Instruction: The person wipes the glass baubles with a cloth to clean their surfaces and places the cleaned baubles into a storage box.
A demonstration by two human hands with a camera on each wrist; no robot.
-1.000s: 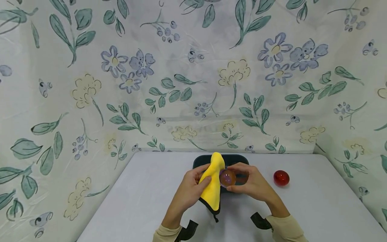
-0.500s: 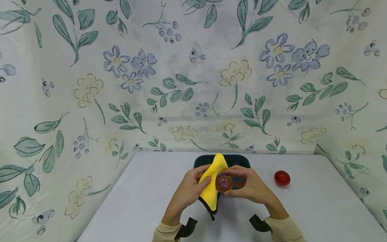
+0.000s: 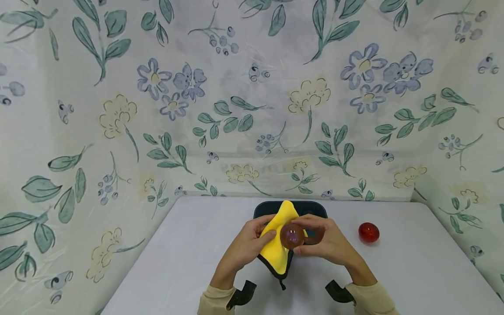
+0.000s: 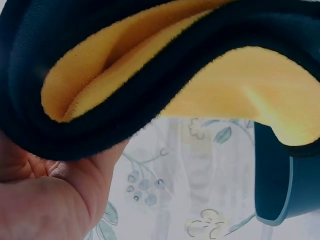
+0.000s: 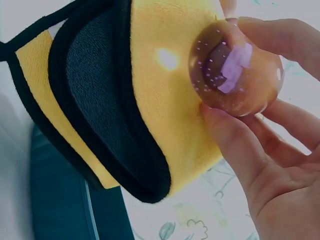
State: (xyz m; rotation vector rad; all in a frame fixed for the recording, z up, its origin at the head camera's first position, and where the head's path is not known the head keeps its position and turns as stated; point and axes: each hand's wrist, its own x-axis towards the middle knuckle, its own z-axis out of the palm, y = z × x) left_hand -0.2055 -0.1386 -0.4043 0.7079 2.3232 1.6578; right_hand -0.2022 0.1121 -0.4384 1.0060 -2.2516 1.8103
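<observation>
My left hand [image 3: 252, 240] grips a folded yellow cloth [image 3: 274, 251] with a dark border and dark backing, thumb lying on its yellow face. In the right wrist view, the cloth [image 5: 165, 85] spreads behind a clear ball [image 5: 235, 70] with a purple patch and small specks. My right hand [image 3: 324, 238] pinches this ball [image 3: 292, 236] between thumb and fingers, right at the cloth's yellow side. From the left wrist, the cloth [image 4: 145, 85] fills the upper part and hides most of the left fingers.
A dark teal tray [image 3: 315, 205] stands behind both hands, partly covered by them and the cloth. To the right, a shiny red ball [image 3: 369, 232] lies on the white table [image 3: 189, 245]. A floral curtain [image 3: 252, 122] hangs beyond the table's back edge.
The ball in my right hand has shifted slightly left and down, now overlapping the cloth's front. The cloth has spread wider in my left hand. The red ball stays put.
</observation>
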